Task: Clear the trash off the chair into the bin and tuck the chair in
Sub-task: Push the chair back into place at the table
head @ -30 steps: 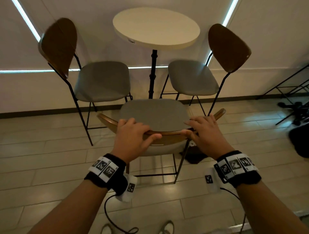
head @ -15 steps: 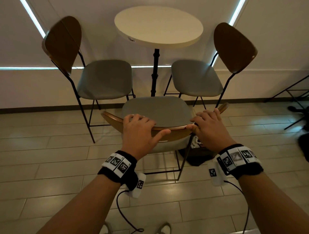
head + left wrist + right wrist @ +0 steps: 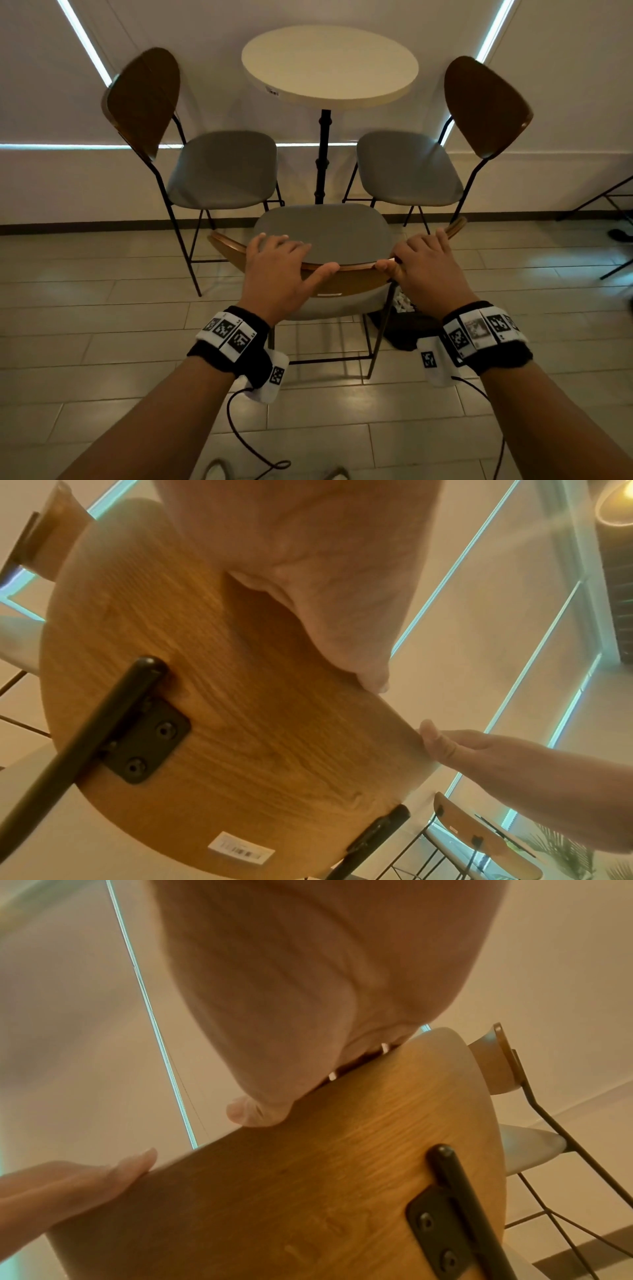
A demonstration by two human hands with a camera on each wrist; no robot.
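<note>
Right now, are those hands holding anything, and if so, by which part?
Yes: the left hand and right hand both grip the near chair by the top edge of its wooden backrest.

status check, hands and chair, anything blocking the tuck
Both hands, left and right, grip the chair backrest. Seat bare. Table post dead ahead, side chairs flanking.

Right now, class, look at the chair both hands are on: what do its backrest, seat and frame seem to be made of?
Backrest: looks like bent wood or wood veneer, with visible grain and a smooth amber finish.
Seat: grey padded upholstery, matte; fabric or faux leather, hard to tell.
Frame: thin black rods, probably painted metal, fixed by a black plate with two screws.
</note>
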